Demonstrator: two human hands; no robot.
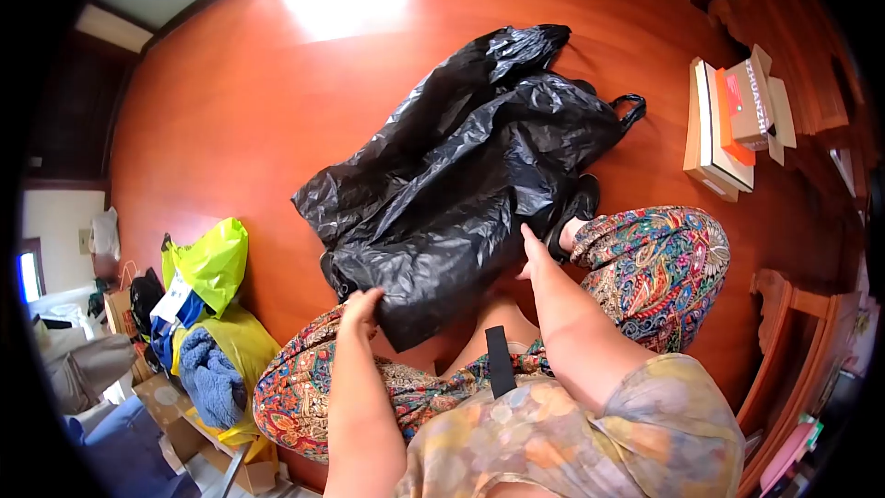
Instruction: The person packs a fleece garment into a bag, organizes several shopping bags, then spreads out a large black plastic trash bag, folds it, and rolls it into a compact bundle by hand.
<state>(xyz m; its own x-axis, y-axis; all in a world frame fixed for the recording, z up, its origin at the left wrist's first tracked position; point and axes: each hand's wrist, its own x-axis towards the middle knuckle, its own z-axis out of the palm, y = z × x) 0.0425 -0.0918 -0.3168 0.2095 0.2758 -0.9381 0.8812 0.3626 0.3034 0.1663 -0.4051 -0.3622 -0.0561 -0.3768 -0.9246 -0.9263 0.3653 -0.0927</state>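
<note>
A large black plastic bag [442, 184] lies spread and crumpled over the floor in front of me, its near end between my knees. One handle loop [631, 111] sticks out at its far right. My left hand [362, 311] is closed on the bag's near left edge. At the near right edge, my right hand [532, 254] grips the plastic, with some of its fingers hidden. A dark shoe [579, 207] shows beside the bag on the right; the bag covers most of my other foot. What is inside the bag, if anything, cannot be seen.
Reddish-brown floor [230, 111] surrounds the bag. Flattened boxes [714, 143] and an opened cardboard box [758, 101] sit by wooden furniture [793, 46] on the right. At left stand a lime-green bag [217, 263], a yellow bag [249, 341] with blue fabric [212, 378], and cardboard boxes.
</note>
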